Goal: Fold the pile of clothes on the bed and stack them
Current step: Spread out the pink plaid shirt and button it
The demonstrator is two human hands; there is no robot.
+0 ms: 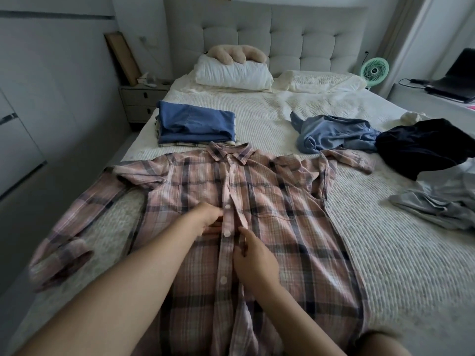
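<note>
A pink and navy plaid shirt [277, 201] lies spread face up on the bed [385, 265], collar away from me, sleeves out to both sides. My left hand [209, 218] pinches the button placket at mid chest, beside a white button. My right hand [253, 258] grips the opposite placket edge just below. A folded stack [195, 124] with blue denim on top sits behind the shirt at the left. Unfolded clothes lie at the right: a light blue shirt [334, 133], a dark navy garment [421, 145] and a grey garment [442, 204].
Two white pillows [234, 73] and a beige plush toy [236, 53] rest against the tufted headboard. A nightstand [140, 101] stands left of the bed. A green fan [374, 70] and a laptop [455, 80] sit at the right.
</note>
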